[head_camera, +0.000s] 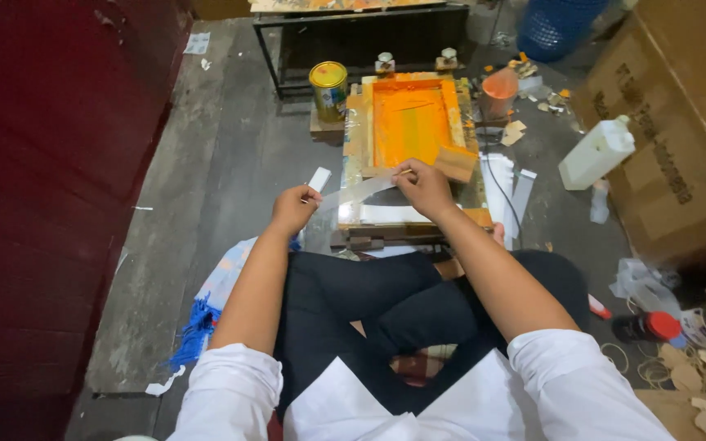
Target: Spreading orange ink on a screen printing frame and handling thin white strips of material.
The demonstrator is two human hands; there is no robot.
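left hand (293, 208) and right hand (423, 186) are each pinching closed on one end of a clear tape strip (359, 193), stretching it over the orange-inked printing frame (408, 122).

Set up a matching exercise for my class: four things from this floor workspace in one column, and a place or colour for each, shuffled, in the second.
1. clear strip
2. yellow-lidded tin
3. white plastic bottle
4. wooden screen frame

A. left of the frame
B. coated orange inside
C. stretched between both hands
D. leaning by the cardboard box

Pairs: 1-C, 2-A, 3-D, 4-B
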